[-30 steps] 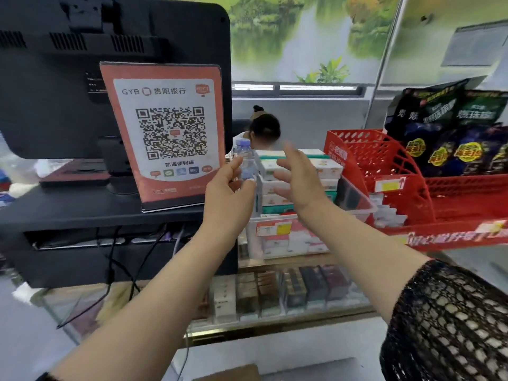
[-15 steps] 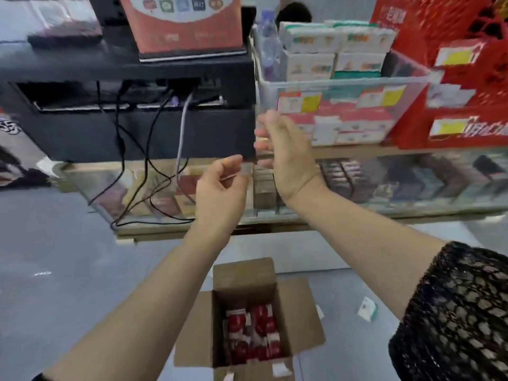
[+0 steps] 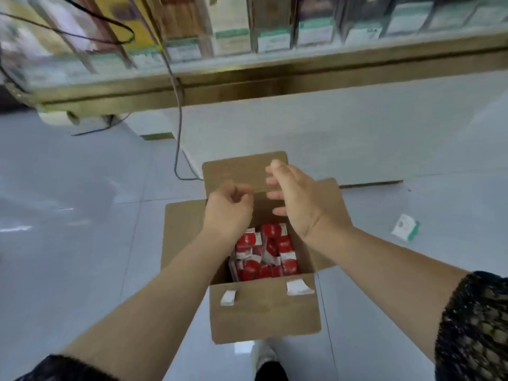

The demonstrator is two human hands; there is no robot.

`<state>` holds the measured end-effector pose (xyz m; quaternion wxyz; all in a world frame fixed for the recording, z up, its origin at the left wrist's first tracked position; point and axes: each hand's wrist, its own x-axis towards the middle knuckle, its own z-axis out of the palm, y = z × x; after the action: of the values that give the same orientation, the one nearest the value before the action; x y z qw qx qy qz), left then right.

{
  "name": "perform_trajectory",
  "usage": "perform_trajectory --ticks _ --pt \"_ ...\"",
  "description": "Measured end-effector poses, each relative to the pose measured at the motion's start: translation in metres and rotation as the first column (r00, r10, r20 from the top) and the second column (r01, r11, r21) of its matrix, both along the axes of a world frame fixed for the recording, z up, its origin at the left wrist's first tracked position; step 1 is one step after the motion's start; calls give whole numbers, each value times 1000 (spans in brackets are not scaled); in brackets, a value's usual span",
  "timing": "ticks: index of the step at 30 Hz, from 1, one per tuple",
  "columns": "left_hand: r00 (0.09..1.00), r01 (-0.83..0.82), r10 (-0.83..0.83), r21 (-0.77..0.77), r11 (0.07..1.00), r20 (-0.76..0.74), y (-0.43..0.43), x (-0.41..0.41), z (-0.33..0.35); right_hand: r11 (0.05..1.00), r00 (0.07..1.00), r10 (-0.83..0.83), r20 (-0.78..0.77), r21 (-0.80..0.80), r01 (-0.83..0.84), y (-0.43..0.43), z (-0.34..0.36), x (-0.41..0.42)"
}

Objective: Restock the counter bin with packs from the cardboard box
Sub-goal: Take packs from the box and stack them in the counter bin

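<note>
shoe [image 3: 264, 353] is showing at the bottom edge. cardboard box [image 3: 264, 309] is sitting open on the floor just ahead, red packs [image 3: 265, 254] lying inside. both hands are hovering above it, apart: left hand [image 3: 228, 213] loosely curled, holding nothing; right hand [image 3: 298, 202] with fingers straight. white-green packet [image 3: 405, 231] is lying on the floor to the right. cable [image 3: 179, 133] is hanging down from the counter [image 3: 247, 81] beyond.
</note>
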<state>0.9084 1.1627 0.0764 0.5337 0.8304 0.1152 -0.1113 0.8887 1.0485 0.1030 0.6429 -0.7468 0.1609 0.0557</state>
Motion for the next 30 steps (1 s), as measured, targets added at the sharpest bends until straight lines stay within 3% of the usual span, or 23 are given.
perform_trajectory --ticks 4,9,13,16,19,21,24,30 --pt "987 91 -78 92 992 -139 3 17 -95 1000 992 -17 -122 0 17 4 -82 8" --pt "936 123 -55 175 977 -349 13 47 -205 1000 979 14 -205 16 -11 9 -169 25" --pt "846 316 -129 291 903 -518 25 62 -285 999 961 7 -277 46 5 14 -216 37" --pt "707 598 -272 347 723 -652 31 67 -332 998 954 -7 -299 55 24 17 -242 49" --pt "460 871 -405 311 381 -790 39 71 -367 997 951 -6 -309 74 30 18 -260 58" --pt "357 934 -420 303 191 -834 44 72 -387 995 948 4 -319 98 29 16 -269 60" --pt "336 941 -288 334 56 -897 51 69 -408 992 943 20 -331 124 22 12 -281 62" --pt "277 918 -326 349 -187 -904 56 59 -422 992 935 30 -354 126 16 2 -290 63"
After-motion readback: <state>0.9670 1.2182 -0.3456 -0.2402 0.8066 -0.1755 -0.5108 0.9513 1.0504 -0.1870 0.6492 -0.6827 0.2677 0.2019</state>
